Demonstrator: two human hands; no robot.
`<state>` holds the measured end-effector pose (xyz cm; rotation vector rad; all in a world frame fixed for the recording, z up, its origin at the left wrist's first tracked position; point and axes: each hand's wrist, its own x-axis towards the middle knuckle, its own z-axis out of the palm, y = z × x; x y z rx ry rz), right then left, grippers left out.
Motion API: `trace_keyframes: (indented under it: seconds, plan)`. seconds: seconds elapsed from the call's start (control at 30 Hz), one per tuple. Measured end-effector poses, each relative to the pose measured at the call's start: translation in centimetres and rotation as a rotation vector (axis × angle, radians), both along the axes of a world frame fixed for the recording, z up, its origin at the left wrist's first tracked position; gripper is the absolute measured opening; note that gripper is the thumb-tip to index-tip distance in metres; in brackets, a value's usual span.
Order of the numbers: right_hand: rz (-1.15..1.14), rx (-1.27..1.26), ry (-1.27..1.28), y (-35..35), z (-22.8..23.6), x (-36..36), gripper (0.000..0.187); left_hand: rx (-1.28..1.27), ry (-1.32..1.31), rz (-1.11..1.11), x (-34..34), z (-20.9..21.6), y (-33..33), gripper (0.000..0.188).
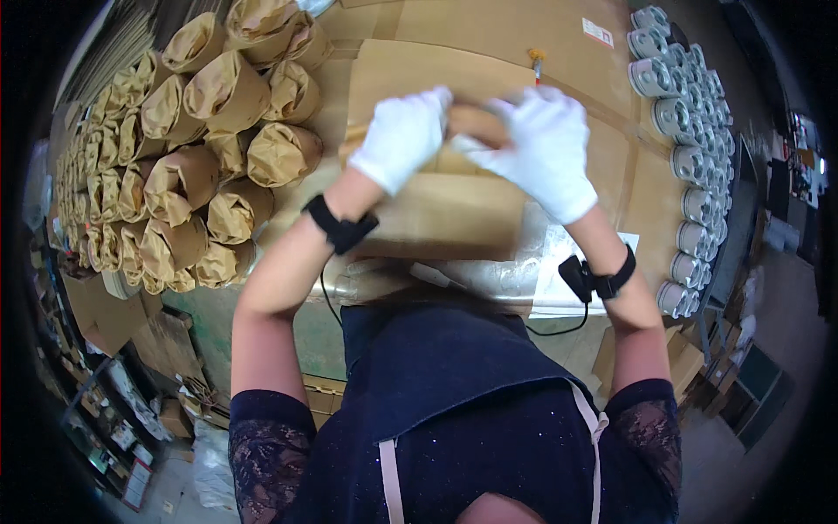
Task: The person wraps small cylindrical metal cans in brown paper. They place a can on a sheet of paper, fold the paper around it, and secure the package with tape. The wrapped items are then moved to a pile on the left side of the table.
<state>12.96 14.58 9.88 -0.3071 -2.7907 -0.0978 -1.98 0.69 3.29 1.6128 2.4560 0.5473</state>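
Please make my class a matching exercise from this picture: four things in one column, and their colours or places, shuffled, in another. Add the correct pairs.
Column one
1. Paper-wrapped items
2. Metal parts
3. Left hand
4. Apron

Column two
A. White-gloved, in the upper middle of the picture
B. Dark blue, in the lower middle of the picture
C. Brown, grouped on the left side of the picture
D. Silvery, grouped on the right side of the picture

Pairs: 1-C, 2-D, 3-A, 4-B
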Motion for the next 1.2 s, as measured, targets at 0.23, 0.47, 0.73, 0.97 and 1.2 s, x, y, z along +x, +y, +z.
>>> trace_keyframes:
  seconds: [0.23,0.47,0.73,0.97,1.2]
  plan:
    - [0.094,-0.472,-0.629,3.8,-4.1,-1.9,0.087,0.232,0.313,-0.383,0.0,0.9,-0.5,0.071]
    - [0.045,-0.247,-0.525,5.4,-2.7,0.4,0.098,-0.297,-0.080,-0.401,-4.7,1.2,4.8,0.084]
    - [-0.044,-0.272,0.240,4.2,-11.3,0.3,0.101,0.090,0.491,-0.194,-3.2,-8.2,0.3,0.059]
    - [-0.083,-0.282,0.374,3.0,-12.4,0.9,0.088,0.452,-0.270,0.344,-1.7,-5.6,2.7,0.029]
    - [0.180,-0.400,0.087,8.9,-10.8,3.8,0.069,0.274,-0.831,0.589,3.2,-4.5,4.3,0.056]
